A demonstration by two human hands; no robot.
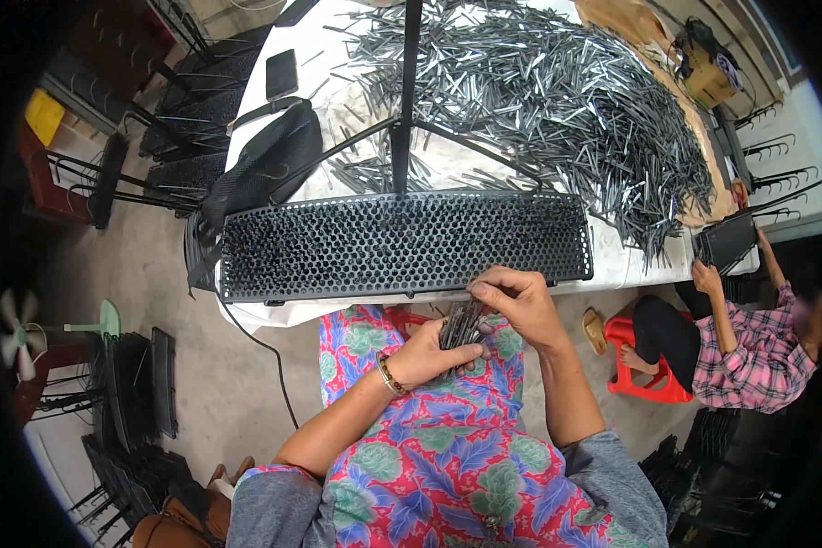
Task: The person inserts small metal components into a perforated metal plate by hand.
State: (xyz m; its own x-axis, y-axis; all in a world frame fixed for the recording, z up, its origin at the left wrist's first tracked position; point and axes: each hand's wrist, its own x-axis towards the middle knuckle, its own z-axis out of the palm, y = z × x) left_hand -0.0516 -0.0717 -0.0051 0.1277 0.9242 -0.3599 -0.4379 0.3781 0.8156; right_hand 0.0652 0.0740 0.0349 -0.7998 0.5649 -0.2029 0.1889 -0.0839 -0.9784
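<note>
My left hand (429, 354) is closed around a bundle of thin dark strips (464, 324), held upright over my lap. Thumb and fingers of my right hand (519, 306) are pinched together at the top of that bundle, close to the lower edge of a black perforated panel (402, 247). Whatever sits in the pinch is too small to make out. The long panel has rows of round holes, many of them filled with dark pieces. It leans at the table's near edge, joined to a black metal frame (409, 91) with a tall post and slanted struts.
A large heap of loose dark strips (557, 100) covers much of the white-topped table (338, 64). A phone (281, 75) and a black bag (279, 160) lie at its left. On the right, another person (749, 356) handles a dark panel beside a red stool (639, 374). A fan (18, 333) stands far left.
</note>
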